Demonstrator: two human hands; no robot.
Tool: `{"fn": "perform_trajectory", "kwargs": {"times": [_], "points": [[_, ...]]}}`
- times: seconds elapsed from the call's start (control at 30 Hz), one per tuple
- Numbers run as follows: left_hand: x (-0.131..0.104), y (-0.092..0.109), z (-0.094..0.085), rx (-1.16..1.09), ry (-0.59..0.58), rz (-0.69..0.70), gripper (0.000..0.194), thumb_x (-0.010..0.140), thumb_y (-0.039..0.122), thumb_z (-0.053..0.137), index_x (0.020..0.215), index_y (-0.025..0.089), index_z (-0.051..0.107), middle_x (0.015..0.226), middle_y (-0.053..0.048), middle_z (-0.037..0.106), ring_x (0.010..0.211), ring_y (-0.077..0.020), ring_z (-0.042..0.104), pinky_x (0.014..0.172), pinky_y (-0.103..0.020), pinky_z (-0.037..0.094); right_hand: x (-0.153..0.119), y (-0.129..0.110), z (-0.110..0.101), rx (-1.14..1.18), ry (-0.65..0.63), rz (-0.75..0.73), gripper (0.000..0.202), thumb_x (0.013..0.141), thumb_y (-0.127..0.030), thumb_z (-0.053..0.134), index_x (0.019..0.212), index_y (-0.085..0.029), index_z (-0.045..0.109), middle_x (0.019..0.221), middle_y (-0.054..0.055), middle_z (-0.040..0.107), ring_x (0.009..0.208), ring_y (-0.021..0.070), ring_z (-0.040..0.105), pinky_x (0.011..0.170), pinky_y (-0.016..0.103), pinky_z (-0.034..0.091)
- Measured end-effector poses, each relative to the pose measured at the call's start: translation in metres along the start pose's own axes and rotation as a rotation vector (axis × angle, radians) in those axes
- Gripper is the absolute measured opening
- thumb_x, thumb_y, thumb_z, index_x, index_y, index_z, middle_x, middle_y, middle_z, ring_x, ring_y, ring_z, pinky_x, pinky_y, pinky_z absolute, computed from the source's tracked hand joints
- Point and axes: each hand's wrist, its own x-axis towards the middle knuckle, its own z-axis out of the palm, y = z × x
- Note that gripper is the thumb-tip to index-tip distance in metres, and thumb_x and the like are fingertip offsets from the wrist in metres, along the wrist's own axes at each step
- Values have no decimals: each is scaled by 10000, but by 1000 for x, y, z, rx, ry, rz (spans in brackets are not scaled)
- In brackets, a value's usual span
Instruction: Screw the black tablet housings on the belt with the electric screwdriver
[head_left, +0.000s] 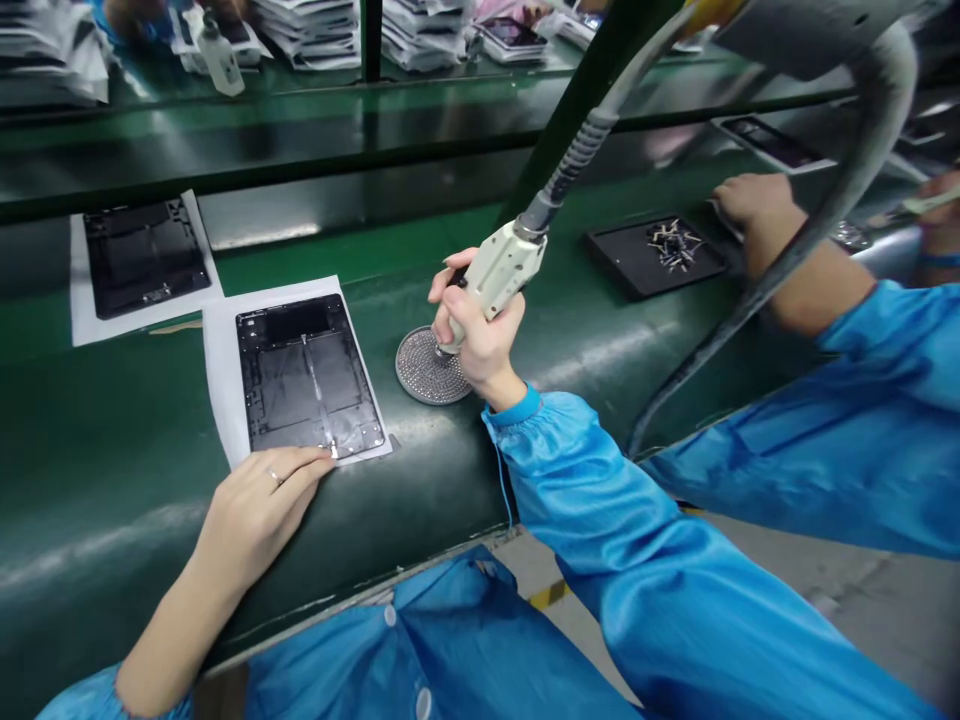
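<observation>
My right hand [480, 330] is wrapped round a pale electric screwdriver [504, 268] that hangs from a spring-wrapped cable. Its tip points down at a round dish [431, 378] filled with small metal screws; whether it touches them I cannot tell. An opened black tablet housing [307, 375] lies on a white sheet [225, 400] to the left of the dish. My left hand [262, 500] wears a ring and rests with fingers stretched out along the tablet's lower edge, the fingertips at its near right corner.
Another open tablet [146, 260] lies on a sheet at the left. A black tray [652, 260] holds small loose parts at the right, beside a co-worker's hand [757, 200]. A thick hose [780, 260] hangs across the right. Stacks and a white bottle [219, 55] stand on the far shelf.
</observation>
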Motion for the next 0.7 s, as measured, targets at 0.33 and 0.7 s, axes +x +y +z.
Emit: {"fn": "perform_trajectory", "kwargs": {"times": [0.33, 0.7], "points": [[3, 5, 9, 51, 53, -104, 181, 1101, 164, 664, 1217, 240, 780, 1194, -53, 869, 1047, -249, 838, 946, -399, 619, -2, -3, -1, -153, -17, 86, 515, 923, -771, 795, 1166, -339, 659, 803, -42, 596, 437, 82, 383, 421, 305, 402], [4, -1, 14, -71, -9, -88, 249, 1144, 154, 557, 1235, 221, 778, 1225, -85, 858, 1090, -238, 807, 978, -378, 612, 0, 1, 0, -181, -61, 55, 516, 906, -741, 830, 1179, -333, 672, 845, -39, 699, 434, 80, 473, 427, 281, 423]]}}
